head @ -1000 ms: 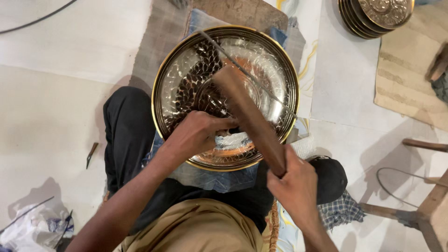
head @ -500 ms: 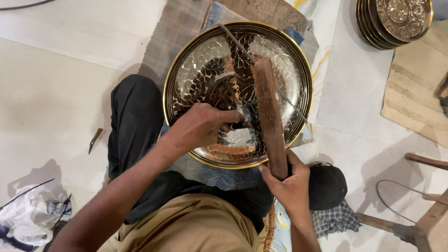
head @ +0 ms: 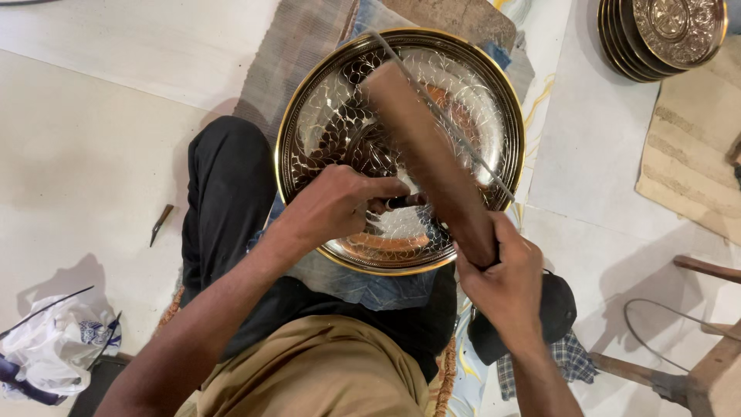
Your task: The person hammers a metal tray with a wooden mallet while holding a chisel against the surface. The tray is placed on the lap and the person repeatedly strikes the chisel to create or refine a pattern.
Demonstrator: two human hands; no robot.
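Brass tray [head: 463, 100]: one, round, engraved, propped on the lap over cloth.
Punch [head: 403, 201]: one, pinched shut in the left hand [head: 336, 207], tip on the tray.
Mallet [head: 428, 158]: one wooden bar, clenched by the right hand [head: 505, 282], raised above the punch.
Advice: the punch is best held steady and struck squarely.
Stack [head: 664, 35]: several finished trays, top right.

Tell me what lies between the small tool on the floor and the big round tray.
In the head view, the person's black-trousered leg lies between the small tool and the tray.
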